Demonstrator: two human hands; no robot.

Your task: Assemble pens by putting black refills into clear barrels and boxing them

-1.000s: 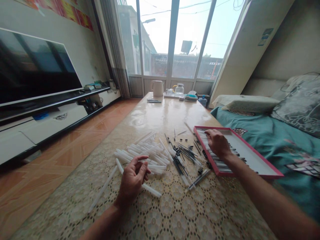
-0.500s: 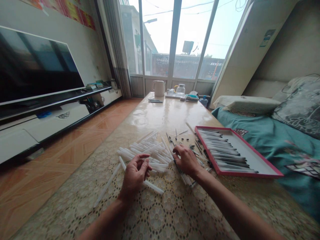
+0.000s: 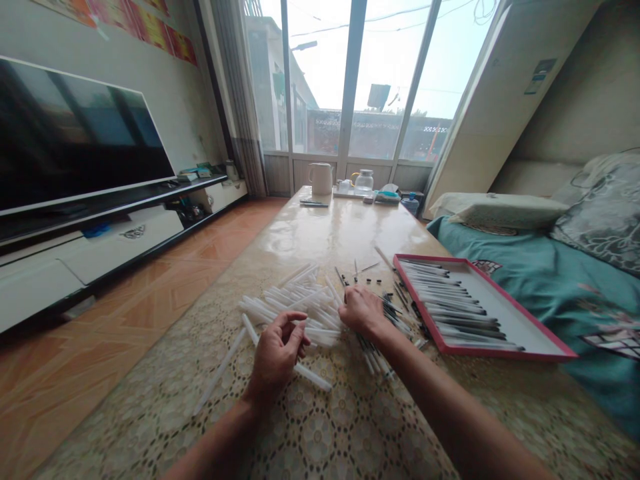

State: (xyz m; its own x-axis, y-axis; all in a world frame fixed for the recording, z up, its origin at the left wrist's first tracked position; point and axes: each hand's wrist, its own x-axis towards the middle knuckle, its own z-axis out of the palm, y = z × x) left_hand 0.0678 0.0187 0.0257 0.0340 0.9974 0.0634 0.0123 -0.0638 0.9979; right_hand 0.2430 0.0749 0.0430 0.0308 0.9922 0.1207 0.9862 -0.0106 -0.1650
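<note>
My left hand (image 3: 281, 347) hovers low over the near side of a heap of white translucent pen barrels (image 3: 300, 300). Its fingers are curled in with the thumb close to them; whatever they may hold is hidden. Loose barrels lie beneath and beside it, one of them a white tube (image 3: 314, 377) by the wrist. My right hand (image 3: 361, 309) is closed, fingertips down, between the heap and a bunch of dark-tipped pen refills (image 3: 395, 313). Its fingertips are hidden behind the knuckles, so I cannot see what they grip. Small black pen parts (image 3: 374, 281) lie just beyond it.
A pink-rimmed tray (image 3: 505, 357) with a row of pens (image 3: 457, 297) stands at the right. A pitcher (image 3: 321, 179), a glass jug (image 3: 364, 181) and a tissue pack (image 3: 388, 194) are at the table's far end. A sofa (image 3: 540, 267) borders the right side.
My right hand has moved a little left and turned knuckles-up, its fingers closing downward. The left hand keeps its curled pose. The whole view has shifted slightly.
</note>
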